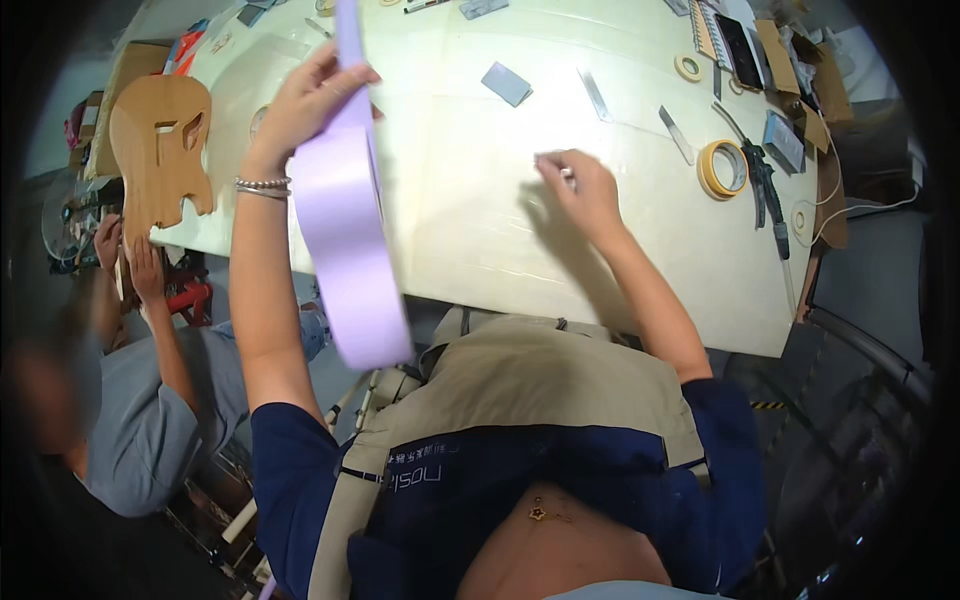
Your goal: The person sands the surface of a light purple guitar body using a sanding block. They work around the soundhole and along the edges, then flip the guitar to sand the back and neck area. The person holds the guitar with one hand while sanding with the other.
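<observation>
A glossy lilac guitar [345,220] stands on edge to my left, its rounded body hanging past the table's near edge and its narrow neck running up out of view. My left hand [318,98] is closed round it where the neck meets the body; part of the fingers is hidden behind it. Over the middle of the table my right hand [582,190] is closed, thumb and fingers pressed together. A small whitish bit shows among those fingers, too small to name. The hand casts a shadow on the tabletop.
The pale table [470,240] bears a grey sanding pad [507,84], metal strips [676,135], a yellow tape roll [722,168], a black cable-fed tool [765,190] and a phone [738,52]. At left, a co-worker's hands [145,265] touch a wooden guitar body [160,130]. Cardboard boxes line the right edge.
</observation>
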